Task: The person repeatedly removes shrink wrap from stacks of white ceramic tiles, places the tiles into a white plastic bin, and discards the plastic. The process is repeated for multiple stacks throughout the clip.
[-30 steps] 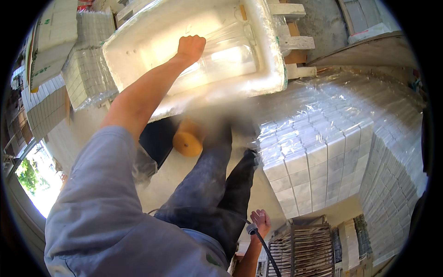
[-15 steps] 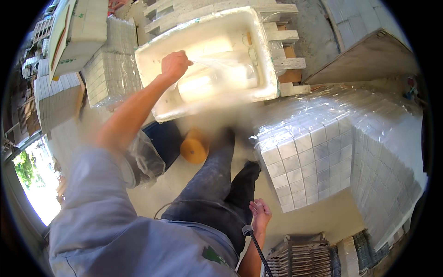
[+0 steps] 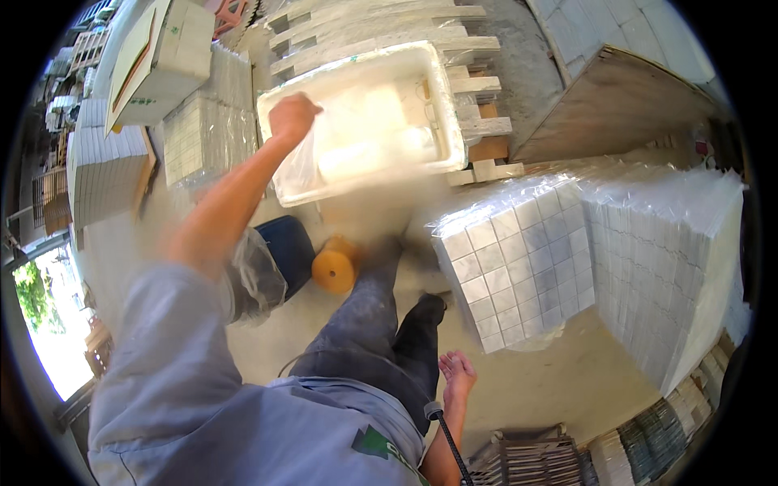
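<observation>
My left hand (image 3: 293,117) is closed over the left part of a white rectangular tub (image 3: 284,198), its fist a little blurred. From it hangs a sheet of clear plastic film (image 3: 300,168), reaching down inside the tub. A pale, brightly lit shape (image 3: 377,152) lies in the tub, too washed out to name. Low at my right side hangs my right hand (image 3: 458,374), its fingers loosely curled and apart, with nothing in them.
Wooden pallets (image 3: 381,24) lie behind the tub. Stacks of film-wrapped tiles (image 3: 519,267) stand to the right, more wrapped stacks (image 3: 207,138) to the left. Near my feet are a yellow-orange roll (image 3: 334,271) and a dark blue container (image 3: 285,251). A cord (image 3: 450,437) hangs before me.
My left hand has shifted slightly left over the tub, and the film, earlier stretched to the right, now hangs below the fist. My right hand stays low at my side. The view has shifted slightly.
</observation>
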Action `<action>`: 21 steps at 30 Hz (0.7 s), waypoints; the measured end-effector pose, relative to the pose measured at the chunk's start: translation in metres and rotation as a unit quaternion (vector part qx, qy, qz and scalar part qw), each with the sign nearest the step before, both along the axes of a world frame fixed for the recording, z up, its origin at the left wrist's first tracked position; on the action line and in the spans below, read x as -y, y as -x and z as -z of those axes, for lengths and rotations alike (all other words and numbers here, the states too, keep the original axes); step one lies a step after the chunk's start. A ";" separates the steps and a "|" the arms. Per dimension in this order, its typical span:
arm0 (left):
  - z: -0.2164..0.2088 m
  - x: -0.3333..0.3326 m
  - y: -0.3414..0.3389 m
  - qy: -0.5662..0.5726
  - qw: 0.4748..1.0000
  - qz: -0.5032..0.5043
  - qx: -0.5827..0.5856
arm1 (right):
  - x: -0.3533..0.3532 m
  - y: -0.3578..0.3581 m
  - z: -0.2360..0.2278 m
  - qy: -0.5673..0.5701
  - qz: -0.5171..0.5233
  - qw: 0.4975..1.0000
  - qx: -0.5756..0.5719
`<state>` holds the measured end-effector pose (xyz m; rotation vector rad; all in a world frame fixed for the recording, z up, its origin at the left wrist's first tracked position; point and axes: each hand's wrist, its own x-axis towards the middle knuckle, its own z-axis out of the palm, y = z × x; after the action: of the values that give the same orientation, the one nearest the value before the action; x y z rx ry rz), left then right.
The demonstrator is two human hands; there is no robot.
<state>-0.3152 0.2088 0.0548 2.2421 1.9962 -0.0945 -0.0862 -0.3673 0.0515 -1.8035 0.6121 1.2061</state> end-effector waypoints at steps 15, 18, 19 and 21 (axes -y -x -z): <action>-0.036 0.021 0.009 -0.020 0.995 0.098 -0.002 | -0.031 0.012 -0.012 -0.063 -0.016 0.997 -0.032; -0.039 0.021 0.021 0.120 0.956 0.227 -0.143 | -0.035 0.012 -0.011 -0.072 -0.020 0.997 -0.031; -0.047 0.020 0.015 0.108 0.952 0.238 -0.158 | -0.040 0.013 -0.011 -0.078 -0.016 0.996 -0.029; -0.051 0.014 0.022 -0.082 0.988 -0.084 0.099 | -0.045 0.005 -0.013 -0.079 -0.019 0.997 -0.007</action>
<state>-0.3376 0.1950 0.1056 2.0650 2.1404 0.3096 -0.0909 -0.3223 0.0641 -1.6817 0.4768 1.2578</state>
